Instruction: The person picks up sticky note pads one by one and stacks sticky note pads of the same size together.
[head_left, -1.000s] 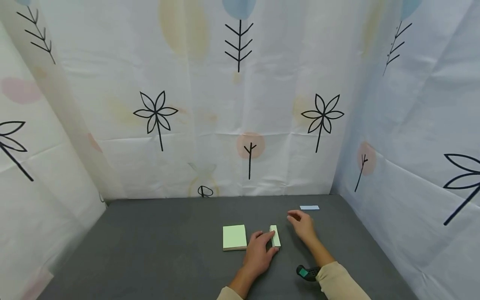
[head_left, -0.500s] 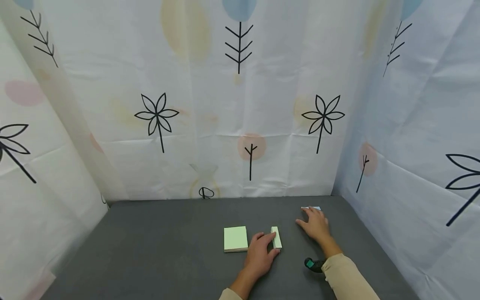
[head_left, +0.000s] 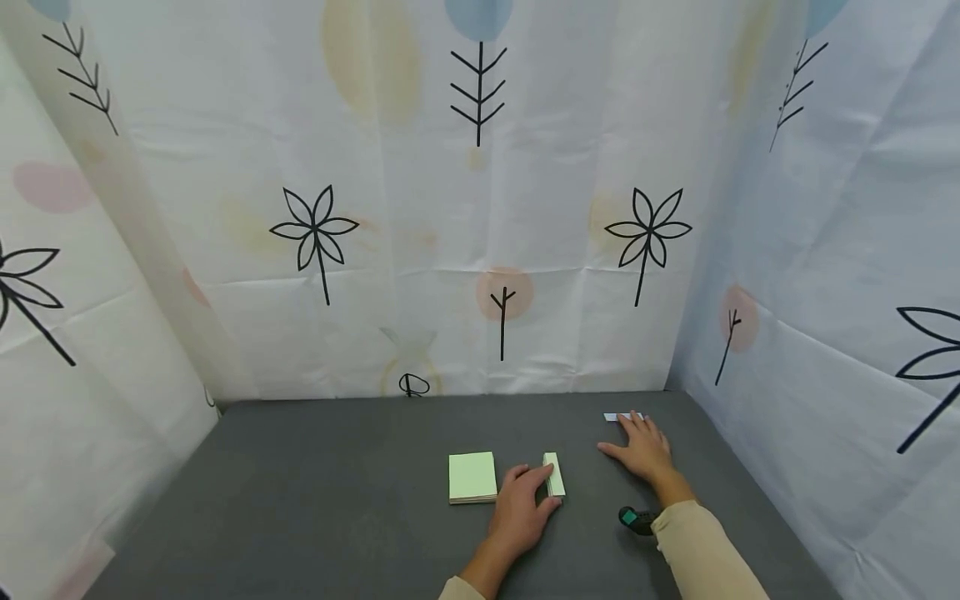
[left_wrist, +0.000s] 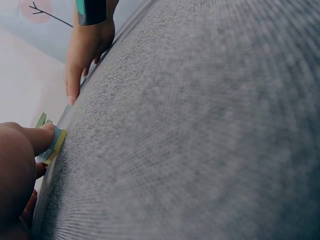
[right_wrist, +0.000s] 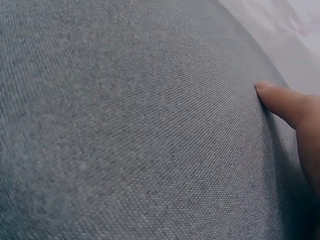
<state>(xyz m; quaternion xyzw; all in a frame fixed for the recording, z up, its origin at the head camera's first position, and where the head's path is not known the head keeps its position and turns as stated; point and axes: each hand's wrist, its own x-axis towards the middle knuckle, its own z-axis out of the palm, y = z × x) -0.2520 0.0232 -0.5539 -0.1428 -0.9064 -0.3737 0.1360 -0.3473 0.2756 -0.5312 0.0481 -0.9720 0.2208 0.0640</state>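
My left hand [head_left: 516, 513] pinches a narrow pad of sticky notes [head_left: 556, 473] between thumb and fingers on the grey table. Yellow, blue and green layers show along this narrow pad [left_wrist: 58, 145] in the left wrist view. Just left of that hand lies a square pale green pad of sticky notes [head_left: 472, 477]. Toward the back right, my right hand [head_left: 647, 452] is spread flat, its fingertips over a thin white strip [head_left: 611, 417] that they partly cover. Its thumb [right_wrist: 275, 95] rests at the cloth surface in the right wrist view.
The grey table [head_left: 315, 500] runs back to a white printed curtain [head_left: 420, 208], with further curtain [head_left: 825, 400] along both sides. A black wrist device [head_left: 638, 520] with a green patch sits on my right wrist.
My right hand has moved back and to the right, from beside the white strip to over it, and its fingers have spread. The left hand stays on the narrow pad.
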